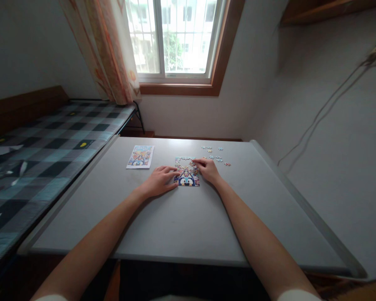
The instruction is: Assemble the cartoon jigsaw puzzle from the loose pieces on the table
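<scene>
A partly assembled jigsaw puzzle [186, 180] lies on the table, a blue and white cartoon face along its lower part and a gap in its upper middle. At its left edge, my left hand [160, 180] rests with fingers apart, fingertips touching the border. My right hand [208, 169] is over the upper right of the puzzle, fingers drawn together at a small puzzle piece [191, 163] by the gap. How firmly they grip it is too small to see. Several loose puzzle pieces [219, 159] are scattered beyond and right of my right hand.
A printed picture sheet [140, 157] with a matching design lies left of the puzzle. The white table [181, 225] has raised side rims. A bed with a checked cover [50, 150] stands on the left, a window [175, 37] ahead, and a cable [319, 110] hangs along the right wall.
</scene>
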Demonstrator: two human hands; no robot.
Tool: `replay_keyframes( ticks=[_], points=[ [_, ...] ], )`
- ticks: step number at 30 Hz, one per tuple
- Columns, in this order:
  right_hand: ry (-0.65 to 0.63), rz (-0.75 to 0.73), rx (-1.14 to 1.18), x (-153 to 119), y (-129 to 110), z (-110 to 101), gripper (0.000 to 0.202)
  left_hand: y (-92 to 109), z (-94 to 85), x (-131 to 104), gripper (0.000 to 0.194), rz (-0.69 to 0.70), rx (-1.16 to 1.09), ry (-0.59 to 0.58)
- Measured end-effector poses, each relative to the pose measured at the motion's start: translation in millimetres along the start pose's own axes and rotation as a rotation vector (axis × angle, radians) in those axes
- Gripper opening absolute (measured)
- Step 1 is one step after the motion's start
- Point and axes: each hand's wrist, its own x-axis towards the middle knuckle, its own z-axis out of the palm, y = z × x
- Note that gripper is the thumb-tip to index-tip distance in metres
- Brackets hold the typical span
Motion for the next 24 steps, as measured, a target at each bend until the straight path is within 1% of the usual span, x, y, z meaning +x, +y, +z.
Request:
replay_keyframes(
  ticks=[6, 24],
  points=[
    [0.002, 0.005, 0.003, 0.3, 0.1, -0.2, 0.021, 0.9, -0.7, 0.2, 0.041, 0.003, -0.016, 0.016],
    [-0.004, -0.003, -0.012, 0.0, -1.0, -0.7, 0.023, 0.9, -0.4, 0.3, 0.041, -0.006, -0.005, 0.007]
  ],
)
